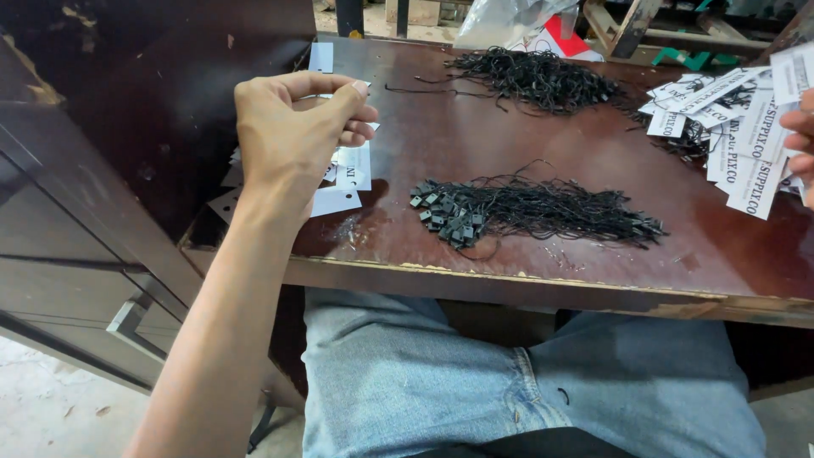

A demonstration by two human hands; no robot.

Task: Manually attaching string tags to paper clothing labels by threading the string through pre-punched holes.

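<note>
My left hand (292,127) hovers above a small heap of white paper tags (348,182) at the table's left side. Its thumb and forefinger are pinched together, and I see nothing between the tips. Only the fingertips of my right hand (801,144) show at the right edge, closed on a fanned bunch of white printed tags (750,165) with black strings. A bundle of black string loops with small plastic locks (526,212) lies in the middle of the dark brown table (509,140).
A larger pile of black strings (538,78) lies at the back. More printed tags (682,106) are scattered at the back right. A dark cabinet (93,195) stands to the left, and a clear plastic bag (509,19) lies beyond the table. My jeans (509,382) show under the front edge.
</note>
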